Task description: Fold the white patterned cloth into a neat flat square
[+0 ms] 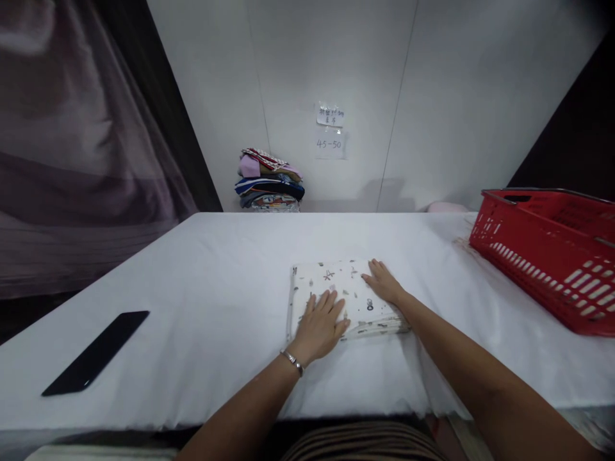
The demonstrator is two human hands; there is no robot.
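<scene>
A folded white cloth [343, 291] with small printed figures lies in the middle of the table near its front side. Its layers show along the near edge. My left hand [319, 325] rests flat on the cloth's near left part, fingers slightly spread. On the right part of the cloth, my right hand [383, 282] lies with its fingers stretched out toward the far edge. Both palms press on the top layer, and neither hand grips anything.
A white-covered table [216, 275] spreads out before me. A red plastic basket [542, 256] stands at the right. To the left lies a flat black object [98, 352]. A stack of folded clothes [270, 182] sits beyond the far edge, by a wall with paper signs [330, 144].
</scene>
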